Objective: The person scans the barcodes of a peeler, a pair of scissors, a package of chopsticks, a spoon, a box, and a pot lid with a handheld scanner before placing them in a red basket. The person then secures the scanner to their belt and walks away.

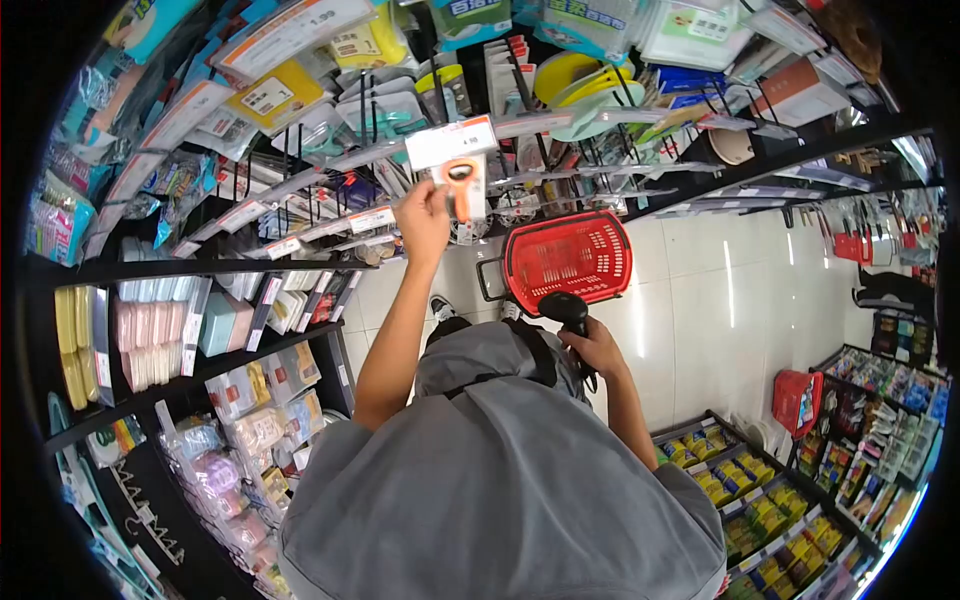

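Observation:
My left hand [425, 215] is raised at the shelf front, fingers closed on the edge of a white card that carries an orange peeler [461, 190] with a rounded head. A white price label [451, 143] overlaps the card's top. Down by my waist, my right hand [597, 350] is wrapped round the handle of a black handheld barcode scanner [566, 312], its wide head pointing away from me. Beyond the scanner, a red shopping basket [622, 255] rests on the floor.
Packed hanging goods and price rails [545, 124] run across the front. Shelves of boxed containers [150, 340] stand at the left. To the right lies pale tiled floor [690, 300], with another red basket [797, 400] and a low display of yellow packs [765, 510].

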### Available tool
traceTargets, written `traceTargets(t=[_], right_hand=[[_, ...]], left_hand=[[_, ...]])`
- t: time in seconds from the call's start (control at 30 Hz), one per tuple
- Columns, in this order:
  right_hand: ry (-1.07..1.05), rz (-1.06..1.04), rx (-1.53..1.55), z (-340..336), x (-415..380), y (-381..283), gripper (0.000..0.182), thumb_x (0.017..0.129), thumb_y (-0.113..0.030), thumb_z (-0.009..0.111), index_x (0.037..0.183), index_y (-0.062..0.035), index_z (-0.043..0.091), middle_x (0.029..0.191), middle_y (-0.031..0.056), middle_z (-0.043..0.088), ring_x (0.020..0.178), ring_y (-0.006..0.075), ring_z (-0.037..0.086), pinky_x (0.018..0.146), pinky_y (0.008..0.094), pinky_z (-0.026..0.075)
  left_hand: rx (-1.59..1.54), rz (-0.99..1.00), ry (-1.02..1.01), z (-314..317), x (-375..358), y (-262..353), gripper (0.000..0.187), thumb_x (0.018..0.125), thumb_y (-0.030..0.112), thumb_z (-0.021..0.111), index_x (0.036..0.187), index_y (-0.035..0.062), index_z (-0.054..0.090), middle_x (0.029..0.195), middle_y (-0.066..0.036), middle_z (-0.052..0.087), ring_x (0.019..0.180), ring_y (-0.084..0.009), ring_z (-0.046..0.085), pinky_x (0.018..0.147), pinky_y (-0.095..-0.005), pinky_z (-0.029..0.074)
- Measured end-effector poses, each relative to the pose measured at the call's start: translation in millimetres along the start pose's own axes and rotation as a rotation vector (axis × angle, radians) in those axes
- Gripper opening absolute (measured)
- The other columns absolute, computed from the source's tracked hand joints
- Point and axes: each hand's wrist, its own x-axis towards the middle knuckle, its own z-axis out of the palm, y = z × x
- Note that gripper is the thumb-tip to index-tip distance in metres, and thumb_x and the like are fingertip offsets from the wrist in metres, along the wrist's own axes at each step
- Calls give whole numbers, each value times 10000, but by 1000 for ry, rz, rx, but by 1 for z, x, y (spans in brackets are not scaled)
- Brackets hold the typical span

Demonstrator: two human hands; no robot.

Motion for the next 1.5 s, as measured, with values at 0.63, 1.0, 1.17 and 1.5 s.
traceTargets(t=[0.63,1.0,1.17,1.5], right_hand=[[-547,-315,242,55,-61,-117,225,791,-17,652,998,-2,564,765,34,586,547,91,525,498,236,420],[-465,-273,-207,141,-109,-124,221,811,-164,677,928,5,596,595,24,568,506,84,523,501,247,419],[-406,-235,-250,160,-125,-110,211,807,-185,679,737,-3,596,560,20,551,512,90,517,496,255,401],[-140,-313,-106,122,-101,-47,243,786,-181,690,874,14,575,639,51,585,533,104,553,506,280,450]], left_hand=[[-2389,-559,-599,-86,-78,-47,337,930,349,422,672,133,419,578,37,330,547,-99,316,543,-249,274],[-2383,-634,-578,-127,-121,-66,351,935,389,423,698,130,416,596,36,336,571,-104,314,564,-249,292],[-2393,-638,-636,-134,-143,-68,304,925,364,443,723,138,414,625,42,341,586,-100,319,565,-248,300],[-759,-964,-277,-138,-177,-75,142,951,197,480,907,66,515,721,-6,501,604,-112,503,473,-262,431]])
